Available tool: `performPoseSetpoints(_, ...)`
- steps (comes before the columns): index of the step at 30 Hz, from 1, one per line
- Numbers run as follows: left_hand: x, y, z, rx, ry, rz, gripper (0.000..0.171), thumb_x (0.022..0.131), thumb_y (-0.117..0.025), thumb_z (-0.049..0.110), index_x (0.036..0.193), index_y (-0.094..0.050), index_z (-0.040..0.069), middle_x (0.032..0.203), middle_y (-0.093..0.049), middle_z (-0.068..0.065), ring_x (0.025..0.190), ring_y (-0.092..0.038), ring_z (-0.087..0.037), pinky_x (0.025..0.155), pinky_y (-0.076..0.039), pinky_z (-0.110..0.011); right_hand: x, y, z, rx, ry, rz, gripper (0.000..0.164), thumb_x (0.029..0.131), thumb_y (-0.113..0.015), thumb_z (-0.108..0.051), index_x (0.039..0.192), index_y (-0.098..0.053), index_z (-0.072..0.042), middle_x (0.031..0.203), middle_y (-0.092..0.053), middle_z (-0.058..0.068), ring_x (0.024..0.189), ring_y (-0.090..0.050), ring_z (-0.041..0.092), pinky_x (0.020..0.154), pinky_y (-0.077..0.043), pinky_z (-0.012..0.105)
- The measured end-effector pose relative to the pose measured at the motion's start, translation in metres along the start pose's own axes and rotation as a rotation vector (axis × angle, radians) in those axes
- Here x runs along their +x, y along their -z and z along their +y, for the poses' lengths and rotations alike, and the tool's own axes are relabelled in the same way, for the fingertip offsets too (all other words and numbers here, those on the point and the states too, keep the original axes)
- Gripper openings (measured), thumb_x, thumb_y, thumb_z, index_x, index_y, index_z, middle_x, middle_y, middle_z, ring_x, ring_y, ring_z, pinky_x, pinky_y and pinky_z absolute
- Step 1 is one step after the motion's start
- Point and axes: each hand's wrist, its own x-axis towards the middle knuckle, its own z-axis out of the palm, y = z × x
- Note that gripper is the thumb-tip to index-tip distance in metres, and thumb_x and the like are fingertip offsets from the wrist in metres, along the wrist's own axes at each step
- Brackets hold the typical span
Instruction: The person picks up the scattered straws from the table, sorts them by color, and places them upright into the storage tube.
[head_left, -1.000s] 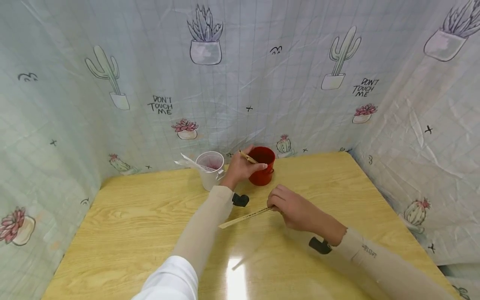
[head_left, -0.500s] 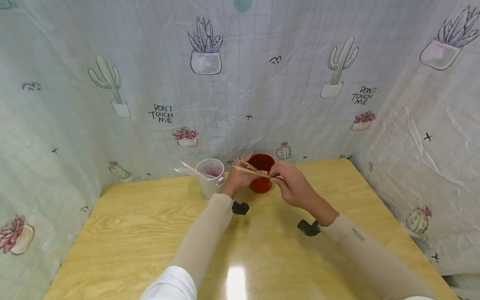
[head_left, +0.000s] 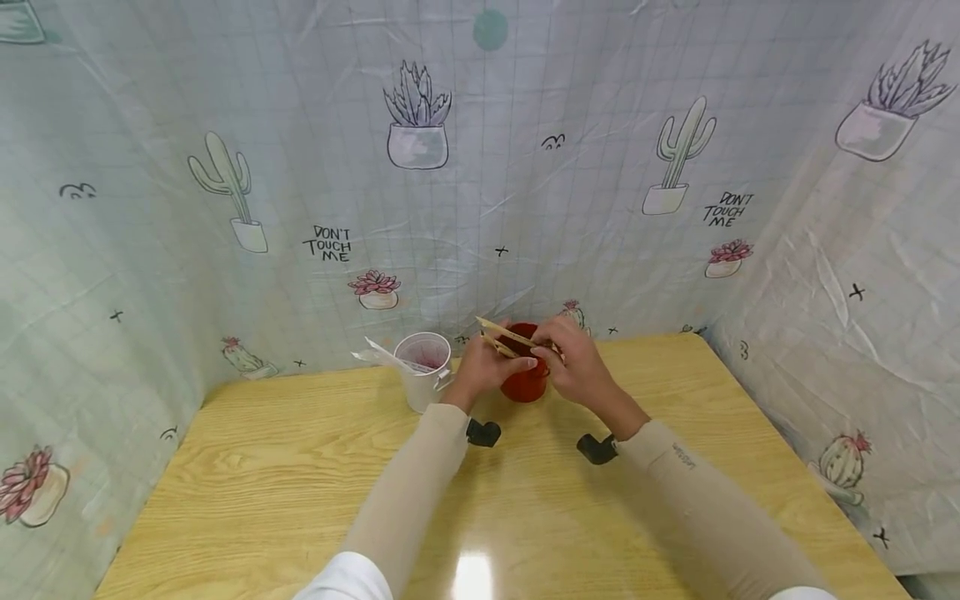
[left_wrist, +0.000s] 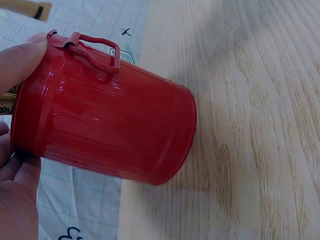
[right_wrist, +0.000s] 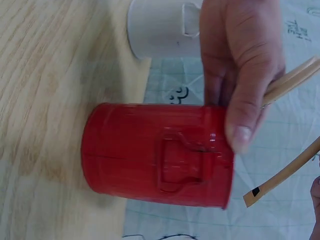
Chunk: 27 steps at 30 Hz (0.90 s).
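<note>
My left hand (head_left: 482,368) grips the rim of a small red metal bucket (left_wrist: 115,115), its thumb on the near side. The bucket stands upright on the table, its wire handle (left_wrist: 100,55) folded against the side. Wooden sticks with black print (head_left: 495,344) poke out past the rim beside the left hand; their lower parts are hidden in the bucket. My right hand (head_left: 572,360) pinches another thin wooden stick (head_left: 508,332) above the bucket. A black mark shows near this stick's end (right_wrist: 254,195), which stays apart from the rim.
Left of the red bucket stands a white bucket (head_left: 418,390) with clear plastic wrappers (head_left: 388,354) sticking out. Both buckets are near the back edge of the wooden table (head_left: 300,475). A cactus-print curtain (head_left: 487,200) hangs behind and along both sides.
From the table's middle, my right hand has risen forward to the red bucket, carrying the wooden stick and turning it over the rim. My left hand keeps its grip. The view has tilted up slightly.
</note>
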Motion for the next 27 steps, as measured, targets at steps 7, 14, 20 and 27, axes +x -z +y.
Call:
performPoseSetpoints(7, 0.000, 0.001, 0.003, 0.020, -0.012, -0.020, 0.068, 0.089, -0.084, 0.029, 0.144, -0.056, 0.001, 0.134, -0.070, -0.016, 0.121, -0.069, -0.034, 0.107, -0.056, -0.048, -0.002, -0.012, 0.012, 0.004, -0.029, -0.013, 0.008, 0.094, -0.071, 0.003, 0.098, -0.069, -0.004, 0.096, -0.067, 0.009, 0.080, -0.051, 0.017, 0.066, -0.047, 0.031)
performPoseSetpoints(14, -0.001, -0.001, 0.000, 0.040, 0.081, -0.071, 0.088, 0.094, -0.078, 0.036, 0.160, -0.035, -0.004, 0.159, -0.050, -0.020, 0.141, -0.056, -0.037, 0.116, -0.049, -0.049, -0.007, -0.020, 0.013, -0.026, 0.043, 0.010, 0.017, 0.089, -0.074, 0.010, 0.095, -0.070, -0.005, 0.099, -0.067, 0.009, 0.089, -0.055, 0.020, 0.073, -0.049, 0.033)
performPoseSetpoints(20, -0.003, 0.000, 0.001, 0.038, 0.061, -0.024, 0.083, 0.092, -0.080, 0.029, 0.158, -0.040, -0.001, 0.155, -0.054, -0.019, 0.139, -0.057, -0.036, 0.115, -0.050, -0.048, -0.006, -0.023, 0.011, -0.055, 0.139, 0.045, 0.018, 0.087, -0.075, 0.011, 0.097, -0.071, -0.003, 0.103, -0.069, 0.012, 0.096, -0.061, 0.027, 0.081, -0.056, 0.038)
performPoseSetpoints(27, -0.008, 0.001, 0.000, 0.076, -0.054, 0.011, 0.082, 0.088, -0.084, 0.020, 0.154, -0.043, -0.008, 0.145, -0.061, -0.025, 0.134, -0.060, -0.041, 0.114, -0.050, -0.052, -0.014, -0.026, 0.011, -0.048, 0.121, 0.044, 0.021, 0.083, -0.077, 0.013, 0.096, -0.071, -0.003, 0.101, -0.070, 0.012, 0.096, -0.063, 0.026, 0.080, -0.059, 0.040)
